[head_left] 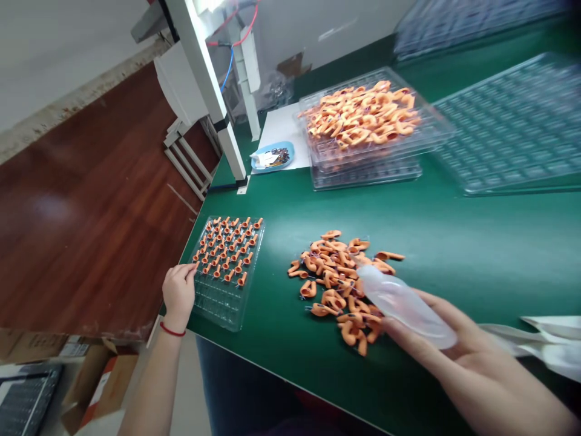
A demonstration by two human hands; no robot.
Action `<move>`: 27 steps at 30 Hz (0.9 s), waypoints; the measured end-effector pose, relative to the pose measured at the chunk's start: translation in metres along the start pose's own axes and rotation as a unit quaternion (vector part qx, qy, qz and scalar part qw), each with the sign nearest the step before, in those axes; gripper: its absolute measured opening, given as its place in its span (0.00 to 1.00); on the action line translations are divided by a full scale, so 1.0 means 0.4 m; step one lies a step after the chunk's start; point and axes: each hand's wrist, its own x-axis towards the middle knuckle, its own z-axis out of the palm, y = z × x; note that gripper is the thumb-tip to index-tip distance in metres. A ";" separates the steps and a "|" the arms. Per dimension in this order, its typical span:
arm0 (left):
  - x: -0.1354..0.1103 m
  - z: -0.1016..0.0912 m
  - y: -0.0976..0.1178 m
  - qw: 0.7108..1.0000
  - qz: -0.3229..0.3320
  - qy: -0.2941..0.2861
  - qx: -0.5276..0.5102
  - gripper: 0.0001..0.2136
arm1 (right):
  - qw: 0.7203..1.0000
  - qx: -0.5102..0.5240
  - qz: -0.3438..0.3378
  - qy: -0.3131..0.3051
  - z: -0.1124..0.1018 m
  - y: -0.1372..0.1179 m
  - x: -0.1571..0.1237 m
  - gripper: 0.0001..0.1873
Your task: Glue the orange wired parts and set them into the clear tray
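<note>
My left hand is at the left edge of a clear plastic tray, thumb and finger pinched on a small orange curved part. Rows of similar orange parts fill the far portion of that tray, and its near portion shows bare pockets. In my right hand is a translucent squeeze bottle, its tip pointing away to the left over a loose pile of orange curved parts. Dark spots and thin wires show on some of them. The bottle's narrow tip is blurred.
Stacked clear trays at the back carry a large heap of orange parts. A blue dish with small dark pieces lies beside them. More trays are at back right. A white post rises at the table's left edge.
</note>
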 end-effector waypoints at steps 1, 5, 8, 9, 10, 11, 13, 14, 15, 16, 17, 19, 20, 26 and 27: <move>0.003 0.003 -0.002 1.000 0.004 -0.003 0.005 0.08 | 1.000 0.020 0.011 -0.006 0.007 0.002 -0.009 0.41; 0.019 -0.002 0.006 1.000 0.015 0.008 0.008 0.08 | 0.997 0.074 0.004 -0.008 0.023 0.006 -0.045 0.35; 0.006 -0.010 0.073 0.999 0.024 0.037 -0.010 0.09 | 0.996 0.087 -0.001 -0.003 0.024 0.012 -0.069 0.31; -0.010 -0.011 0.112 0.998 0.034 0.039 -0.024 0.09 | 0.996 0.094 -0.002 -0.006 0.023 0.014 -0.075 0.32; -0.030 -0.012 0.158 0.997 0.052 0.030 -0.043 0.09 | 0.994 0.105 -0.004 -0.011 0.022 0.017 -0.080 0.32; -0.055 -0.012 0.209 0.995 0.077 0.006 -0.067 0.08 | 0.993 0.117 -0.005 -0.016 0.020 0.019 -0.084 0.33; -0.108 -0.012 0.312 0.981 0.136 -0.070 -0.119 0.04 | 0.991 0.132 -0.011 -0.028 0.013 0.025 -0.090 0.34; -0.131 -0.012 0.358 0.971 0.158 -0.112 -0.143 0.03 | 0.991 0.130 -0.015 -0.031 0.007 0.028 -0.092 0.34; -0.149 -0.012 0.397 0.958 0.164 -0.161 -0.170 0.02 | 0.992 0.122 -0.021 -0.027 -0.001 0.031 -0.094 0.34; -0.162 -0.010 0.428 0.954 0.151 -0.192 -0.175 0.03 | 0.993 0.109 -0.030 -0.019 -0.010 0.035 -0.097 0.34; -0.170 -0.008 0.451 0.952 0.133 -0.217 -0.171 0.05 | 0.995 0.095 -0.040 -0.010 -0.022 0.040 -0.098 0.33; -0.174 -0.002 0.478 0.953 0.094 -0.248 -0.144 0.07 | 0.995 0.074 -0.064 0.013 -0.048 0.055 -0.102 0.31; -0.173 0.001 0.484 0.953 0.080 -0.262 -0.131 0.08 | 0.994 0.070 -0.077 0.019 -0.061 0.064 -0.104 0.28; -0.185 0.001 0.496 0.924 0.007 -0.315 -0.216 0.04 | 0.995 0.072 -0.068 0.013 -0.100 0.117 -0.137 0.25; -0.189 -0.002 0.494 0.920 -0.008 -0.315 -0.235 0.04 | 0.996 0.080 -0.047 0.017 -0.096 0.117 -0.149 0.26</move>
